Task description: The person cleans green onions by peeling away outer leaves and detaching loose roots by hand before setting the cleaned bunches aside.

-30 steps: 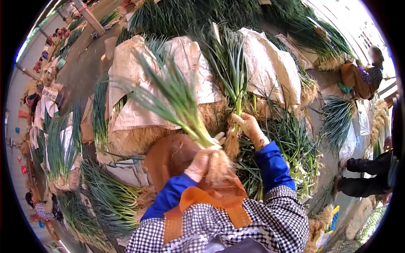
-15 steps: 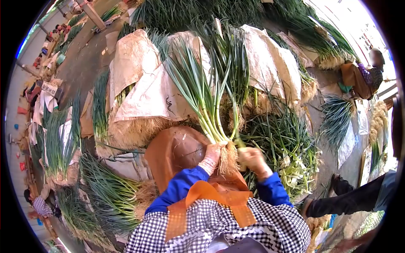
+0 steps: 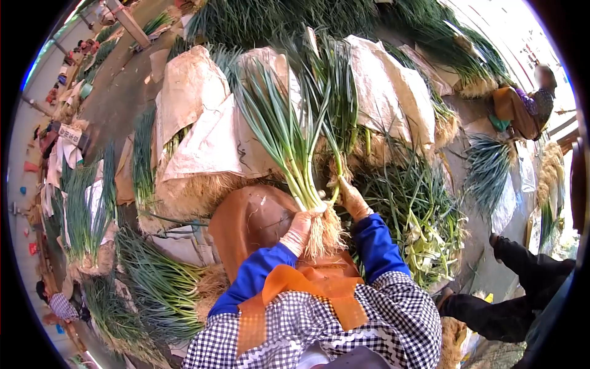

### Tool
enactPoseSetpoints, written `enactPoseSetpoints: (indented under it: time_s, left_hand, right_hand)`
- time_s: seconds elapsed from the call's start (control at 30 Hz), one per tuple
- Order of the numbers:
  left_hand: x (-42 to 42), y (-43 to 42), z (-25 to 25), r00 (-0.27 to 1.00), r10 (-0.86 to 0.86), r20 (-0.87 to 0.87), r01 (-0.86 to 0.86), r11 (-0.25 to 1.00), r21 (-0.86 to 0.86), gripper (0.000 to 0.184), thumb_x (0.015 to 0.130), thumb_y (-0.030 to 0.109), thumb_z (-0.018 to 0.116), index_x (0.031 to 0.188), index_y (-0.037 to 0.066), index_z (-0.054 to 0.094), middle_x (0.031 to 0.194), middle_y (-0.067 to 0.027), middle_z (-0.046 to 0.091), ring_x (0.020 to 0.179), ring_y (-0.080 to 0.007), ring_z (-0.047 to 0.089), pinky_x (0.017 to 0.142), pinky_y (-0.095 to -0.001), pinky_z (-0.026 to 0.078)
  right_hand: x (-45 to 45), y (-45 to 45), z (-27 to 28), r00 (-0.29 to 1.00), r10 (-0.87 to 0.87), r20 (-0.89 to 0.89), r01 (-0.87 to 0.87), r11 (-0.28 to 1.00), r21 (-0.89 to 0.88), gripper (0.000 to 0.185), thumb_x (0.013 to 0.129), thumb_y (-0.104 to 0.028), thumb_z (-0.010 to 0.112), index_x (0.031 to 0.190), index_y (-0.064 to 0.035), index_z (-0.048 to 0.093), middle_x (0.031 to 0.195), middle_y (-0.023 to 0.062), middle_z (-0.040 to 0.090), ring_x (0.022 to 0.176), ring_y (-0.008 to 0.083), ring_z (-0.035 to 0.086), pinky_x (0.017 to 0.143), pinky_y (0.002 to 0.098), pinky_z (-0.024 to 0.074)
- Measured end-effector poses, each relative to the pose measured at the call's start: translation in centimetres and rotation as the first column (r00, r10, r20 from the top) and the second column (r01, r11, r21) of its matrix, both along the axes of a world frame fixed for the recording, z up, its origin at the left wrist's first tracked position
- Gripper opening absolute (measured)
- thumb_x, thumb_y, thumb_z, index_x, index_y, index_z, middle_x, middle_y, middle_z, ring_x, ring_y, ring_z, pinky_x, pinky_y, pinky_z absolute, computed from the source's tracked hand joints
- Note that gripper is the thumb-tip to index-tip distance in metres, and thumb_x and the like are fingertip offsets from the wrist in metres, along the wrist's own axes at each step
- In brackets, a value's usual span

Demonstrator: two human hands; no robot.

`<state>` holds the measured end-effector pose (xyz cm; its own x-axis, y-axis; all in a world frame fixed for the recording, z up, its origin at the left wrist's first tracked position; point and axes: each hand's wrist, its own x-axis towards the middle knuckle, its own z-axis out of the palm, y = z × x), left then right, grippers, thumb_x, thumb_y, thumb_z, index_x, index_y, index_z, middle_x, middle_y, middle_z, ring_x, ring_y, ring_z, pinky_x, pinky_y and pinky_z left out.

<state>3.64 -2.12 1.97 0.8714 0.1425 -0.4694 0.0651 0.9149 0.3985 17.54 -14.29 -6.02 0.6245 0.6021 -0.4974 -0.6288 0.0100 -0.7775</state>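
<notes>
My left hand (image 3: 298,232) is closed around the lower stalks of a bunch of green onions (image 3: 294,175). Their long leaves fan upward and the pale, stringy roots (image 3: 324,235) hang below my fingers. Just to the right, my right hand (image 3: 353,200) is raised, its fingers closed at a single green onion stalk (image 3: 335,188) beside the bunch; the fingertips are partly hidden. Beneath both hands, a brown apron (image 3: 258,212) covers my lap.
Ahead, white sacking (image 3: 206,144) covers stacked onions with their roots out. A heap of stripped leaves (image 3: 415,212) lies to my right, more onions (image 3: 163,283) to my left. A person's dark-trousered leg (image 3: 491,317) is close at right; another person (image 3: 522,107) sits farther off.
My right hand has risen from beside the roots to the stalk's upper part. My left hand has shifted slightly left with the bunch. The nearby person's legs at right have moved.
</notes>
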Motion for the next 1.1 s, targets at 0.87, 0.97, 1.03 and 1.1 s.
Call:
enactPoseSetpoints:
  time_s: [0.87, 0.97, 1.03, 1.1]
  left_hand:
    - [-0.7, 1.0, 0.1, 0.978, -0.145, 0.151, 0.174, 0.963, -0.205, 0.031, 0.081, 0.012, 0.060, 0.108, -0.001, 0.053, 0.092, -0.0122, 0.062, 0.079, -0.0203, 0.062, 0.073, -0.0337, 0.053]
    - [-1.6, 1.5, 1.8, 0.973, -0.211, 0.093, 0.231, 0.895, -0.381, 0.031, 0.084, 0.014, 0.056, 0.109, -0.003, 0.052, 0.092, -0.0140, 0.063, 0.077, -0.0222, 0.063, 0.072, -0.0348, 0.053]
    - [-2.1, 1.7, 1.7, 0.989, -0.144, -0.024, 0.133, 0.958, -0.253, 0.028, 0.085, 0.013, 0.054, 0.106, -0.004, 0.053, 0.090, -0.0151, 0.063, 0.074, -0.0238, 0.063, 0.070, -0.0364, 0.054]
    - [-2.3, 1.9, -1.4, 0.994, -0.099, -0.042, 0.083, 0.953, -0.292, 0.025, 0.084, 0.012, 0.055, 0.104, -0.004, 0.054, 0.088, -0.0150, 0.063, 0.074, -0.0240, 0.063, 0.069, -0.0368, 0.054]
  right_hand:
    - [0.0, 3.2, 7.5, 0.941, -0.001, 0.338, -0.052, 0.988, 0.148, 0.046, 0.091, -0.045, 0.045, 0.108, -0.0034, 0.057, 0.069, -0.0035, 0.049, 0.059, 0.0099, 0.044, 0.053, 0.0232, 0.0384]
    - [0.0, 7.2, 4.3, 0.988, 0.151, 0.031, -0.144, 0.841, 0.522, 0.033, 0.092, -0.034, 0.047, 0.103, -0.0037, 0.057, 0.073, -0.0007, 0.055, 0.062, 0.0066, 0.046, 0.053, 0.0209, 0.0370]
    - [-1.4, 8.8, 4.4, 0.977, 0.009, 0.214, -0.082, 0.939, 0.333, 0.030, 0.090, -0.031, 0.053, 0.084, -0.0035, 0.061, 0.069, -0.0008, 0.057, 0.059, 0.0069, 0.047, 0.053, 0.0203, 0.0377]
    - [-3.7, 9.5, 6.6, 0.954, -0.219, 0.205, 0.195, 0.972, 0.133, 0.028, 0.089, -0.027, 0.057, 0.076, -0.0029, 0.062, 0.064, -0.0027, 0.057, 0.054, 0.0070, 0.047, 0.051, 0.0229, 0.0396]
